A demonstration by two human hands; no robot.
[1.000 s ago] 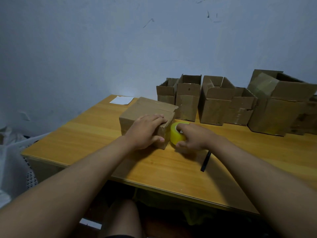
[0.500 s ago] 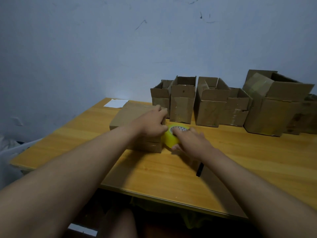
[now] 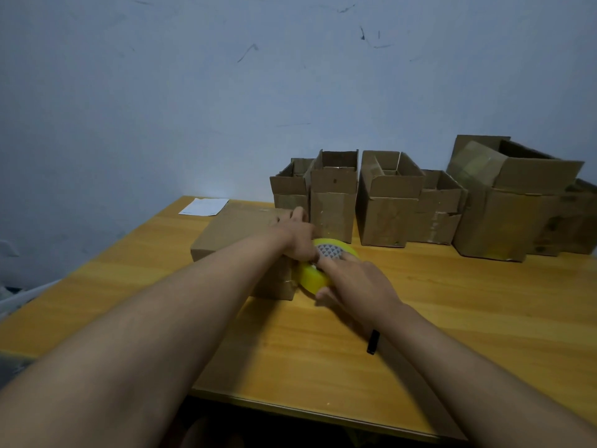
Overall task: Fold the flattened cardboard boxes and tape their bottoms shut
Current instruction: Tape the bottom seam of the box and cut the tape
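Observation:
A folded brown cardboard box [image 3: 235, 231] lies on the wooden table [image 3: 452, 318] with its closed flaps facing up. My left hand [image 3: 298, 236] rests on the box's top at its right edge, fingers laid over the flaps. My right hand [image 3: 352, 282] grips a yellow tape roll [image 3: 318, 274] held against the box's right side. The roll's core shows a grey triangle pattern. Whether any tape is stuck to the box is hidden by my hands.
Several assembled open boxes [image 3: 391, 202] stand in a row along the wall at the back right. A white paper sheet [image 3: 204, 206] lies at the table's far left corner. A black pen-like object [image 3: 373, 341] lies beside my right forearm. A white basket [image 3: 19, 299] is at the left.
My left hand slid farther along the box's top toward its far right edge. The tape roll rose against the box's right side, tilting so its patterned core faces up.

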